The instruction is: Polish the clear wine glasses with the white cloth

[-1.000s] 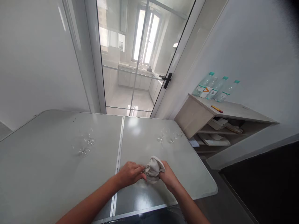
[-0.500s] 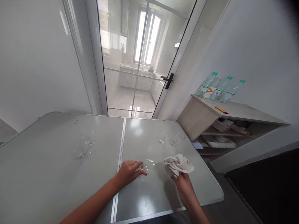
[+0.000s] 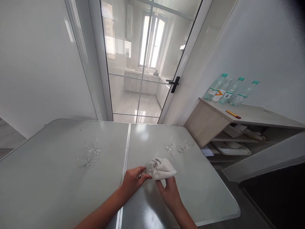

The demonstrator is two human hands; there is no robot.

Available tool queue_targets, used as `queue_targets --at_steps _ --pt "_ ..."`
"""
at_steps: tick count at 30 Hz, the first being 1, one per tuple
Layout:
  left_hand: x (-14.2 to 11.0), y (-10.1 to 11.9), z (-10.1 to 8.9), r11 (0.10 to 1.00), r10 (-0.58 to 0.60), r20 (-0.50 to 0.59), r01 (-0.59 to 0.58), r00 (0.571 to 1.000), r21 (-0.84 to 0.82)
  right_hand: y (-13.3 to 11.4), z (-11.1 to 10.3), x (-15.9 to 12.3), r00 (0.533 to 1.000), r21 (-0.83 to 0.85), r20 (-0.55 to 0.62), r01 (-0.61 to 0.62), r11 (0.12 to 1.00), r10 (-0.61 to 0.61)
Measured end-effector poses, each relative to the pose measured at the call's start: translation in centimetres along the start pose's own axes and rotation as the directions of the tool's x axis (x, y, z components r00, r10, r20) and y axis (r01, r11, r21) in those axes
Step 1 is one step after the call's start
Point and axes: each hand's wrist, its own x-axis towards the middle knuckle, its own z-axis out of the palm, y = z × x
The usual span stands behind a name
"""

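My left hand is closed around the stem end of a clear wine glass, which is tipped sideways with its bowl toward the right. A white cloth lies against the mouth of the bowl and hides the rim. Below the cloth, my right hand grips it, with the fingertips partly covered. Whether any cloth is inside the bowl I cannot tell.
Two stemmed glasses stand left on the grey table; two more glasses stand at the back right. Beyond are a glass door and a wooden cabinet bearing plastic bottles and a yellow-red stick.
My right hand has brought the cloth leftward, from apart to against the glass's mouth. My left hand keeps its hold on the glass. The view has shifted slightly.
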Motion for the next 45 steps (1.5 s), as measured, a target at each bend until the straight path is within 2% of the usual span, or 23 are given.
queue_targets --at_steps 2,4,6,8,11,12,14,18,21,25,27,29,31,32,34,35,36,37,39,40,42,45 --pt "-0.1 -0.2 -0.2 0.997 0.057 0.012 -0.058 0.998 0.047 0.0 -0.1 0.1 0.992 0.019 0.127 -0.031 0.999 0.028" --pt "-0.1 -0.4 -0.3 0.987 0.13 0.025 -0.132 0.991 0.095 -0.3 -0.6 0.9 0.951 0.12 0.291 -0.141 0.983 0.101" --pt "-0.2 -0.3 -0.2 0.968 0.204 0.022 -0.205 0.979 0.146 -0.4 -0.9 2.0 0.913 0.2 0.372 -0.253 0.947 0.165" --pt "-0.3 -0.1 -0.1 0.947 0.258 0.023 -0.257 0.966 0.193 -0.2 -0.8 2.6 0.914 0.202 0.339 -0.303 0.931 0.223" --pt "-0.3 0.2 0.0 0.933 0.282 0.044 -0.285 0.958 0.221 0.1 -0.3 2.6 0.932 0.183 0.217 -0.332 0.926 0.291" --pt "-0.4 0.2 0.0 0.934 0.28 0.052 -0.284 0.959 0.218 0.1 -0.2 2.4 0.926 0.207 0.214 -0.353 0.913 0.309" --pt "-0.5 0.1 0.0 0.942 0.262 0.057 -0.268 0.963 0.202 -0.1 -0.1 2.0 0.901 0.269 0.283 -0.404 0.875 0.329" --pt "-0.7 0.1 0.2 0.976 0.18 0.086 -0.189 0.98 0.108 -0.5 -0.5 1.7 0.858 0.256 0.397 -0.445 0.858 0.327" --pt "-0.6 0.5 0.2 0.999 0.024 0.206 -0.016 0.978 -0.041 -0.6 -1.2 1.7 0.833 0.25 0.429 -0.481 0.84 0.349" --pt "0.3 1.4 0.0 0.924 -0.194 0.393 0.302 0.899 -0.236 -1.0 -2.6 1.5 0.79 0.264 0.524 -0.506 0.821 0.319" --pt "0.8 1.6 -0.1 0.827 -0.281 0.461 0.456 0.842 -0.329 -1.4 -3.4 1.2 0.782 0.205 0.555 -0.458 0.865 0.282" --pt "1.1 1.5 -0.2 0.684 -0.341 0.554 0.605 0.76 -0.408 -1.6 -4.3 0.9 0.802 0.081 0.556 -0.316 0.945 0.221" --pt "1.3 1.2 -0.3 0.544 -0.322 0.665 0.707 0.674 -0.452 -1.6 -5.0 0.6 0.827 -0.055 0.557 -0.064 0.996 0.084" --pt "1.4 1.0 -0.4 0.497 -0.291 0.707 0.734 0.644 -0.464 -1.4 -5.3 0.5 0.822 -0.104 0.569 0.079 0.991 -0.006" --pt "1.5 0.9 -0.7 0.45 -0.236 0.743 0.748 0.626 -0.487 -0.8 -5.6 0.1 0.784 -0.135 0.593 0.32 0.938 -0.182" --pt "1.5 1.0 -0.7 0.436 -0.226 0.745 0.749 0.628 -0.499 -0.4 -5.6 -0.1 0.778 -0.13 0.578 0.387 0.913 -0.247" --pt "1.5 1.2 -0.7 0.418 -0.224 0.741 0.749 0.633 -0.514 0.0 -5.4 -0.4 0.799 -0.126 0.528 0.409 0.904 -0.287" --pt "1.5 1.5 -0.7 0.395 -0.224 0.733 0.747 0.642 -0.534 0.3 -5.1 -0.6 0.848 -0.125 0.436 0.387 0.914 -0.3" --pt "1.4 2.3 -0.4 0.342 -0.219 0.707 0.731 0.673 -0.59 0.6 -4.1 -1.2 0.955 -0.081 0.175 0.255 0.963 -0.239" --pt "1.4 2.6 -0.2 0.322 -0.218 0.684 0.713 0.696 -0.623 0.5 -3.5 -1.3 0.984 -0.02 0.045 0.172 0.985 -0.171" --pt "1.3 3.1 0.0 0.313 -0.237 0.622 0.665 0.746 -0.678 0.2 -2.4 -1.2 0.989 0.17 -0.147 0.047 0.984 -0.022" --pt "1.4 2.8 -0.2 0.357 -0.313 0.526 0.611 0.791 -0.706 -0.6 -1.5 0.0 0.938 0.493 -0.308 0.013 0.87 0.161"
